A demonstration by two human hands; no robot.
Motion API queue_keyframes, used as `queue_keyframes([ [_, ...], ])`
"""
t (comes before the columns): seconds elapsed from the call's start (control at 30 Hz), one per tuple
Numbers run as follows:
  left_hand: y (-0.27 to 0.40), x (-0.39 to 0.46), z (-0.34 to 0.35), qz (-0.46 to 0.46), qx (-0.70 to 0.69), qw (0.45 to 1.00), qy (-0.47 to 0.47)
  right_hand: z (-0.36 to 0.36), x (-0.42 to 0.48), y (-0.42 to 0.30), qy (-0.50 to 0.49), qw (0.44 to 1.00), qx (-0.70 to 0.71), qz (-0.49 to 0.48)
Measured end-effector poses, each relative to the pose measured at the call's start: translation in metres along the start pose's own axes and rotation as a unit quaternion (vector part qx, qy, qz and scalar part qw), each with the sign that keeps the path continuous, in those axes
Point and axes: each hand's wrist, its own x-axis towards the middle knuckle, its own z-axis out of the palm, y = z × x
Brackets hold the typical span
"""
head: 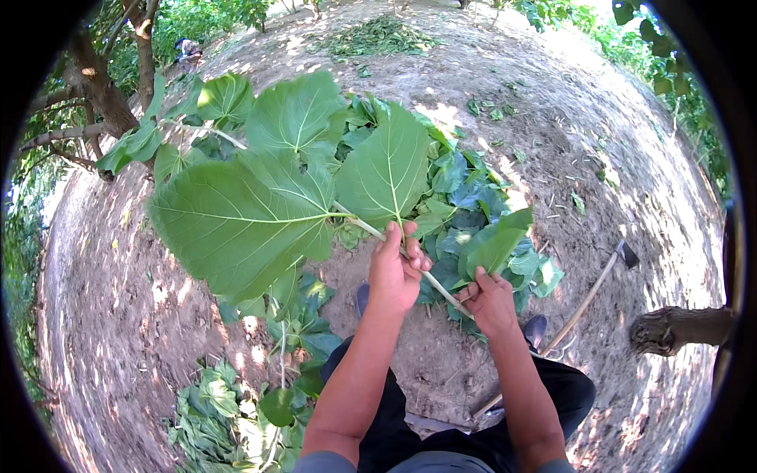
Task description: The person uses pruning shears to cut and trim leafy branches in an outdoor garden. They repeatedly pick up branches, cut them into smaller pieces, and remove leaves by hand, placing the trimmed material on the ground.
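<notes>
A long pale leafy branch (438, 286) runs slantwise before me, with broad green leaves (254, 219) spread along its upper left part. My left hand (397, 269) is closed around the branch near its middle, beside the stalk of an upright leaf (387, 165). Lower down to the right, my right hand (489, 300) pinches the base of a smaller folded leaf (495, 242) close to the branch. Beneath and beyond both hands lies a heap of loose green leaves (467, 183). The branch's lower end is partly hidden by my right hand and forearm.
At right, a long-handled tool with a metal head (591, 290) lies on the soil, near a cut tree limb (680, 331). More leaves (207, 414) lie lower left. A tree trunk (106, 94) stands upper left, with a person (189, 53) crouching beyond. A further leaf pile (381, 36) lies ahead.
</notes>
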Motion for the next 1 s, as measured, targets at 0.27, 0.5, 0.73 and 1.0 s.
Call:
queue_keyframes([
  [0.27,-0.009,-0.007,0.0,-0.004,0.038,0.999,-0.018,-0.054,0.025,-0.004,0.059,0.994,-0.09,0.008],
  [0.5,-0.014,-0.005,0.002,-0.054,0.059,0.997,-0.016,0.064,0.004,-0.05,-0.062,0.945,-0.274,-0.168],
  [0.73,-0.02,-0.013,0.025,-0.04,0.077,0.996,0.006,0.124,0.003,-0.064,-0.133,0.868,-0.448,-0.171],
  [1.0,-0.002,-0.011,0.013,0.091,0.175,0.98,0.009,0.11,0.022,-0.053,-0.082,0.983,-0.131,-0.094],
])
